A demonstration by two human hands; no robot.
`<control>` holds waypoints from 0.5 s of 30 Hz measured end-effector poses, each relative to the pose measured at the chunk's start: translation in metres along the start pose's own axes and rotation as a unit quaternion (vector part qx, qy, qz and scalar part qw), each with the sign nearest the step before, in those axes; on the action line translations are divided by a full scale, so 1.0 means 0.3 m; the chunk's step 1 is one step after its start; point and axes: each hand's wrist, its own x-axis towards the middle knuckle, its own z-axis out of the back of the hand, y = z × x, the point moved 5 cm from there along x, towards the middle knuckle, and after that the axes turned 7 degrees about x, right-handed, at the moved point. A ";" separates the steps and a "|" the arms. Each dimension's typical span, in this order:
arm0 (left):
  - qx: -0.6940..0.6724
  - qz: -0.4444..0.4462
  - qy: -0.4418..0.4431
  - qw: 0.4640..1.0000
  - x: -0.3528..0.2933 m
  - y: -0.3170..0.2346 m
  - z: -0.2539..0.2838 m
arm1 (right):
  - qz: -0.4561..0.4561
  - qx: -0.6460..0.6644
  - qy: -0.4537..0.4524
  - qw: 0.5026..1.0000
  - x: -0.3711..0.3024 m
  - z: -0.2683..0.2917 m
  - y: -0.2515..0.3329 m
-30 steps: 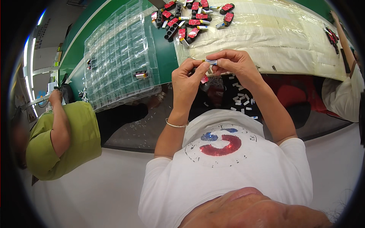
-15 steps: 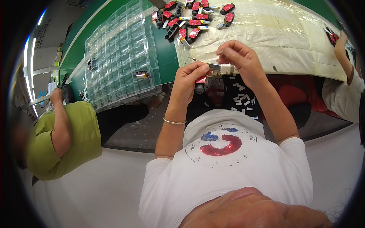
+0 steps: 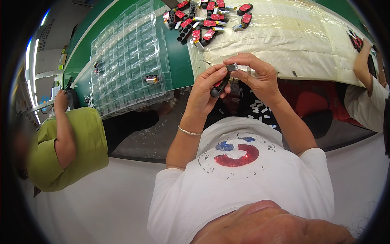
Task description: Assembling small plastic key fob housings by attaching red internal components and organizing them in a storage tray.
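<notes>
The left hand [image 3: 206, 87] is pinching the black piece [image 3: 219, 87], slanting away rightward — the right hand [image 3: 260, 79] is pinching its grey end [image 3: 232, 67].

Small black-and-red piece [image 3: 222, 85], rounded lower end, silvery upper end, aslant in midair

A workshop, by its look: co-workers [image 3: 75, 148] along a green bench [image 3: 179, 61], compartmented tray [image 3: 130, 61] (clear plastic), heaped small parts [image 3: 209, 23].

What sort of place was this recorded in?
Probably a workshop or small assembly line: a clear compartment tray on a green table, many similar black-and-red pieces lying together, and another person in a green shirt nearby.
</notes>
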 end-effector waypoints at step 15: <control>0.130 -0.177 -0.063 0.973 -0.068 -0.065 -0.020 | 0.059 -0.083 0.029 0.994 0.048 -0.012 0.091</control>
